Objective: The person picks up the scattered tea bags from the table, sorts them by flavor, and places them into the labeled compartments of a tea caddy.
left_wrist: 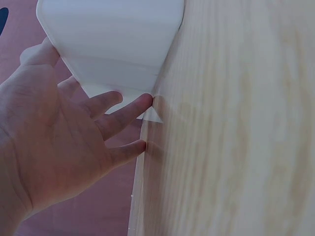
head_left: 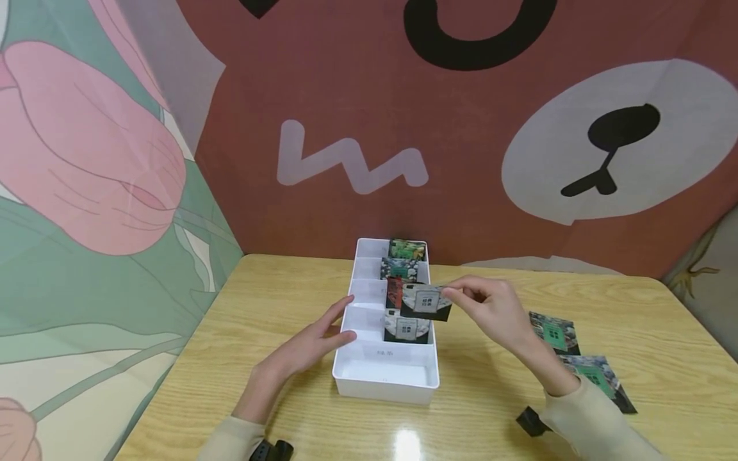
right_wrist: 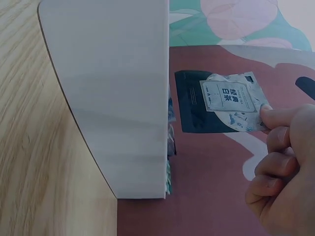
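My right hand (head_left: 490, 307) pinches a black-and-white tea sachet (head_left: 426, 301) by its edge, thumb against the printed side. The sachet hangs over the right side of a long white divided box (head_left: 385, 392), above its rim in the right wrist view. A matching tea sachet (head_left: 406, 328) stands in the compartment just in front, and a red sachet (head_left: 394, 293) is partly hidden behind the held one. At the box's left side is my left hand (head_left: 302, 349), its fingers spread and extended along the wall, as the left wrist view (left_wrist: 54, 128) also shows.
Farther back in the box stand a dark patterned sachet (head_left: 398, 270) and a green one (head_left: 407, 248). Two green-labelled sachets lie on the wooden table (head_left: 277, 288) to the right, the nearer one (head_left: 599, 381) beside my right forearm. A printed cloth (head_left: 346, 218) hangs behind the table.
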The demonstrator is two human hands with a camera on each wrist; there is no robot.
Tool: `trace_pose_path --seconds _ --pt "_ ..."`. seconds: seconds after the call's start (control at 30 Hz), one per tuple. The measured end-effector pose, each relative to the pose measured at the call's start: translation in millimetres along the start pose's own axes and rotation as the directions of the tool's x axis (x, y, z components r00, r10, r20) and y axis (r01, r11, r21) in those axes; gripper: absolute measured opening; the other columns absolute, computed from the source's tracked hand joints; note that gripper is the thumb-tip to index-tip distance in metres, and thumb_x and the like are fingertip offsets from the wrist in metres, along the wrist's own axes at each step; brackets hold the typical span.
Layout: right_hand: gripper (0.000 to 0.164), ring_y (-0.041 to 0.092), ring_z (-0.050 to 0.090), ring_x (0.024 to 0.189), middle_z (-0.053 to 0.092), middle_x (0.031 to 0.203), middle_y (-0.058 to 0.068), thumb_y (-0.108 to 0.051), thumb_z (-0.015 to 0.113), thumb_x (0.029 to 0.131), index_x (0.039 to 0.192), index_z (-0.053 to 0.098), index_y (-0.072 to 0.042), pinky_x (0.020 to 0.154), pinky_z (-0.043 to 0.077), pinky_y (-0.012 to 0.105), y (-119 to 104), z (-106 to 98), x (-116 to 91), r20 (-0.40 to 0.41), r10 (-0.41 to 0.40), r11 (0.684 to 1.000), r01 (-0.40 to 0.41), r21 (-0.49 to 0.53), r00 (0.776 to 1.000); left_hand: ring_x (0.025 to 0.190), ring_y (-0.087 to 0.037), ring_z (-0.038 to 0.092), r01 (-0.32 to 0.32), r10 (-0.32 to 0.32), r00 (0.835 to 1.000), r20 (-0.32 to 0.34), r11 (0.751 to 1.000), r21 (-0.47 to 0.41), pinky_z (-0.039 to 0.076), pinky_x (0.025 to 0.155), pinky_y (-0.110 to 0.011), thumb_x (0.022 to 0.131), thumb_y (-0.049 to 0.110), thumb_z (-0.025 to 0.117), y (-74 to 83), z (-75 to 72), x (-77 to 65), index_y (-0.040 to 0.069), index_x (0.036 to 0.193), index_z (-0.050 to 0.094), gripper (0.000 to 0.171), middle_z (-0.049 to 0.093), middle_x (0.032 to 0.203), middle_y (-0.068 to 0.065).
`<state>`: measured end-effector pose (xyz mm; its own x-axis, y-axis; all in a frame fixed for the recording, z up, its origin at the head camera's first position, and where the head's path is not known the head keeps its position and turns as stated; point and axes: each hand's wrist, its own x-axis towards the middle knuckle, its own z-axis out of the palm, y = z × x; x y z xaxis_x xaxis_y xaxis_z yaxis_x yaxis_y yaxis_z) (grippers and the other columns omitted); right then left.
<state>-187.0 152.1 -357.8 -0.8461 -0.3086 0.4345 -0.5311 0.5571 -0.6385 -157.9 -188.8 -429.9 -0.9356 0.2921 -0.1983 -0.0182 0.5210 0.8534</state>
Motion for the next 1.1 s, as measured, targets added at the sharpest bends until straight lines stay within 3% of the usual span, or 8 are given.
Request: trace_pose_path --seconds 0.23,0.63,1.1 --pt "0.012 0.008 0.036 0.049 0.045 0.056 -0.006 -0.031 0.068 0.095 0.097 0.078 -0.024 0.049 0.033 0.025 -1.5 14.6 3.9 0.026 0.020 0.999 -0.021 0.049 0.999 0.141 -0.030 0.043 0.001 -0.001 1.000 0.002 1.000 -0.001 0.037 0.112 -0.056 0.095 0.054 0.059 -0.5 0.3 -0.2 0.057 0.151 0.017 0.070 0.023 0.163 0.007" --pt "0.007 0.004 0.035 0.050 0.044 0.057 -0.009 -0.022 0.072 0.092 0.094 0.078 -0.021 0.048 0.031 0.022 0.1 38.4 4.2 0.047 -0.023 0.993 0.017 0.116 0.999 0.143 -0.032 0.040 0.000 0.000 1.000 0.009 1.000 -0.008 0.036 0.113 -0.057 0.096 0.054 0.059 0.4 0.4 0.3 0.058 0.150 0.016 0.068 0.021 0.164 0.009" --pt "0.013 0.001 0.033 0.045 0.046 0.055 -0.011 -0.029 0.071 0.093 0.098 0.078 -0.020 0.046 0.031 0.021 14.8 52.2 -5.6 0.125 0.038 0.999 -0.033 -0.039 0.991 0.141 -0.031 0.042 -0.009 0.009 1.000 0.006 1.000 -0.003 0.037 0.112 -0.055 0.097 0.051 0.058 1.4 -0.7 -0.2 0.058 0.150 0.017 0.068 0.022 0.163 0.008"
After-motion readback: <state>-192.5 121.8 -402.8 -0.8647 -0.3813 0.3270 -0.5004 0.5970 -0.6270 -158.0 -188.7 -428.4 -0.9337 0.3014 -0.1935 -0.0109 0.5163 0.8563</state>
